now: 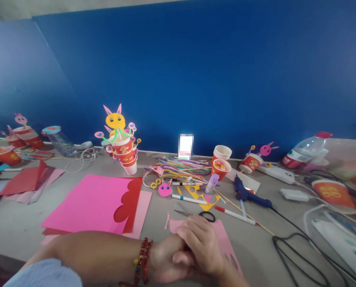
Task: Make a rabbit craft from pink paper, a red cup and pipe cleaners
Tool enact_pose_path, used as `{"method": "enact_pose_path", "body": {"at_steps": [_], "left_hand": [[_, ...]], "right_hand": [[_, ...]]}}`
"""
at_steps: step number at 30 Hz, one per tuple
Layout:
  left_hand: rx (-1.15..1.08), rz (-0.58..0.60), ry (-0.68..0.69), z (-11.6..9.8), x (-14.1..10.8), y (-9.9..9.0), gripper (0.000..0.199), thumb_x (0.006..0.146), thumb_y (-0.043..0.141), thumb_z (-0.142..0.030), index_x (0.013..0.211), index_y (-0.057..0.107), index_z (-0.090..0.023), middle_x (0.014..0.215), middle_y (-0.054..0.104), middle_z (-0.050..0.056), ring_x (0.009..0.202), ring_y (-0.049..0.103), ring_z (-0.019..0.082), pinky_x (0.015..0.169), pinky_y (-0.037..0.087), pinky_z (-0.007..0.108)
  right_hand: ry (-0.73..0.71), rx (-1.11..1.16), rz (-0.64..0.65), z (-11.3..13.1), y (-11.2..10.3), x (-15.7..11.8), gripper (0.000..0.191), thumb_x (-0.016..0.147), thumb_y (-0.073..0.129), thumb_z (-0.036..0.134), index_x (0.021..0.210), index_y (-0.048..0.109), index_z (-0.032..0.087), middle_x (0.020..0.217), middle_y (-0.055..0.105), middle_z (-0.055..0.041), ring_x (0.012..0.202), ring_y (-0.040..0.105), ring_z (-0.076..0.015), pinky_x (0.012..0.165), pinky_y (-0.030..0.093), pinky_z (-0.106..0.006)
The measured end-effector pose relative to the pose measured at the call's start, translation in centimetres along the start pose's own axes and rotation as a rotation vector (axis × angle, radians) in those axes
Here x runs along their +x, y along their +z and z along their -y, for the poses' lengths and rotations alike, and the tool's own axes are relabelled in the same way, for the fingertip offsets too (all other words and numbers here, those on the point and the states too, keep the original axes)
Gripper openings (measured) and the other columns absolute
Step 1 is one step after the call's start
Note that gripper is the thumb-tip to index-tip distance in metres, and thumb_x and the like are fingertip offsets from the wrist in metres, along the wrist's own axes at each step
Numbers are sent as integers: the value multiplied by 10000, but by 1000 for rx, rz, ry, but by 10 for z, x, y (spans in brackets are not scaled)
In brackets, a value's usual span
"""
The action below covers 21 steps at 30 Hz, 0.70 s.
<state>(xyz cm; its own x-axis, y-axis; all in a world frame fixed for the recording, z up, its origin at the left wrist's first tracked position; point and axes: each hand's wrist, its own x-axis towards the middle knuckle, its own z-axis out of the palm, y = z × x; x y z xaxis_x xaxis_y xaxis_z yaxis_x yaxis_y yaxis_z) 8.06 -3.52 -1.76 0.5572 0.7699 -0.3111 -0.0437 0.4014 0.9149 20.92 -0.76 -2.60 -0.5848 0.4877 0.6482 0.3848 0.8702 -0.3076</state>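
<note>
My left hand, with red beaded bracelets at its wrist, is clasped by my right hand near the front of the table. The fingers of my right hand are closed over it and hide its fingers. Beneath the hands lies a cut sheet of light pink paper. Just beyond them are black-handled scissors, their blades pointing left. A bright pink sheet lies on red paper to the left.
A stacked-cup figure with a yellow rabbit face stands behind the pink sheet. Colourful pipe cleaners, markers and yellow scraps lie mid-table. On the right are a blue glue gun, black cable, paper cups and a bottle.
</note>
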Motion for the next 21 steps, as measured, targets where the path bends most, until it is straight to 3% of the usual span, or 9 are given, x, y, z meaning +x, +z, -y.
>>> {"method": "enact_pose_path", "body": {"at_steps": [1, 3, 4, 6, 9, 12, 16, 19, 21], "left_hand": [[-176, 124, -84, -6, -4, -1, 428, 782, 493, -606, 819, 713, -240, 938, 685, 100, 996, 636, 277, 894, 543, 415], [-354, 199, -95, -18, -12, -6, 350, 835, 491, -529, 918, 701, -263, 1122, 663, 82, 1143, 586, 250, 940, 513, 391], [-315, 199, -54, -24, -15, -11, 377, 846, 498, -539, 1045, 678, -274, 1188, 644, 83, 1179, 570, 262, 926, 515, 417], [50, 199, 79, -33, -18, -27, 507, 825, 610, -455, 1290, 564, -258, 1202, 654, 113, 1138, 603, 290, 922, 502, 439], [738, -53, 416, -49, -11, -66, 284, 894, 525, -324, 1110, 691, -242, 1163, 697, 94, 1128, 602, 263, 1030, 421, 413], [1136, -354, 619, -72, 12, -111, 267, 895, 501, -239, 1083, 691, -237, 1121, 718, 68, 1091, 619, 231, 1001, 438, 357], [1215, -534, 610, -105, 53, -154, 231, 886, 488, -194, 975, 701, -195, 1086, 705, 96, 989, 634, 232, 903, 466, 347], [1261, -582, 612, -121, 81, -163, 194, 885, 508, -207, 919, 699, -208, 1036, 713, 67, 1023, 615, 219, 924, 436, 316], [1272, -631, 599, -124, 97, -162, 200, 905, 494, -246, 887, 689, -207, 911, 720, 57, 908, 637, 210, 836, 453, 297]], "right_hand": [[45, -5, -14, -4, -2, -1, 549, 969, 304, 609, 782, 626, 206, 612, 632, -52, 560, 536, -194, 564, 350, -308], [208, -4, -48, -16, -4, -3, 512, 995, 303, 536, 731, 604, 216, 593, 598, -34, 556, 527, -180, 552, 343, -289], [310, 9, -63, -22, -5, -3, 491, 1005, 297, 494, 733, 597, 218, 622, 606, -35, 582, 543, -177, 565, 354, -282], [490, 46, -97, -32, -6, -2, 431, 1013, 304, 420, 751, 578, 216, 657, 607, -26, 612, 553, -169, 590, 370, -270], [591, 92, -64, -38, -4, 2, 341, 993, 374, 364, 748, 555, 212, 646, 578, -5, 598, 529, -158, 582, 366, -258], [569, 102, 14, -32, 2, 6, 298, 968, 426, 328, 725, 550, 209, 650, 580, -2, 590, 519, -156, 568, 350, -254], [506, 95, 99, -26, 11, 6, 282, 948, 453, 280, 691, 545, 210, 646, 589, 0, 602, 542, -162, 570, 338, -253], [475, 112, 125, -27, 14, 4, 284, 940, 465, 266, 673, 548, 213, 628, 586, 5, 591, 542, -163, 566, 333, -252], [474, 123, 126, -28, 15, 4, 286, 933, 475, 259, 660, 548, 213, 612, 579, 10, 570, 529, -157, 550, 322, -248]]}}
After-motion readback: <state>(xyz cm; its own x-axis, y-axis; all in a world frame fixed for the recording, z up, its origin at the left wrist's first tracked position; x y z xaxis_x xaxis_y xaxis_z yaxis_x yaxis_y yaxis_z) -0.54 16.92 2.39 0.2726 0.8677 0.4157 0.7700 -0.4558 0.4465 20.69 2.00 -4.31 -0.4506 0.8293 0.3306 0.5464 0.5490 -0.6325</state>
